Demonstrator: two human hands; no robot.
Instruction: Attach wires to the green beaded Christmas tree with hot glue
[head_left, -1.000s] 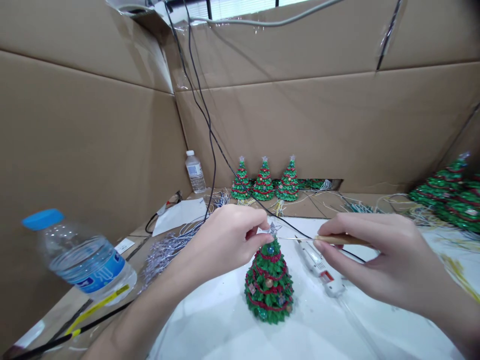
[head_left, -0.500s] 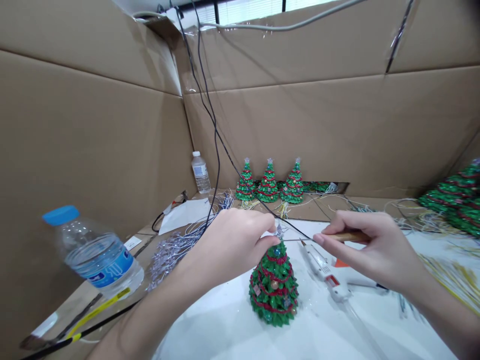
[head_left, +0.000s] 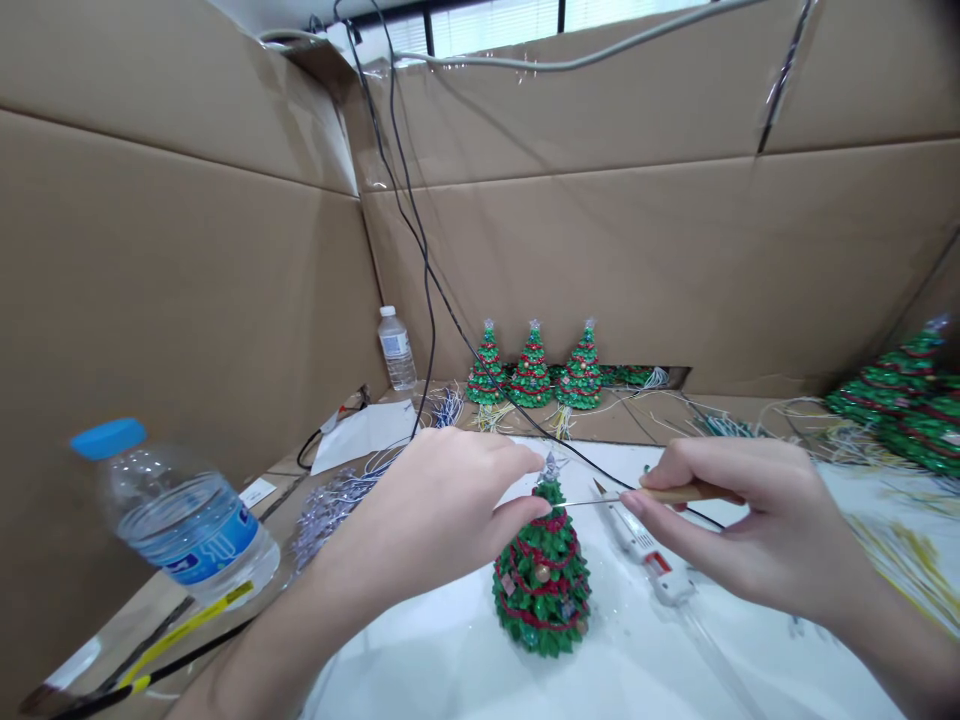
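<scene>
Left hand (head_left: 454, 495) has parted thumb and finger beside the star (head_left: 551, 467); right hand (head_left: 742, 520) pinches the thin tool (head_left: 694, 492), now lower against the tree (head_left: 541, 590), bottom centre — work seemingly shifting below the star.

Tree (head_left: 541, 590) super green, red garland stripes (head_left: 552, 523), star (head_left: 551, 467) kinda silvery-lilac. Thin tool: tan handle (head_left: 694, 492), silvery shaft (head_left: 589, 502). Chunkier tool (head_left: 645, 548) white w/ red patch (head_left: 658, 563). Big bottle (head_left: 176, 505): blue cap (head_left: 109, 438), blue label (head_left: 214, 552), white lettering.

The window (head_left: 495, 30) glows bright above cardboard (head_left: 600, 260) streaked with soft shadows.
</scene>
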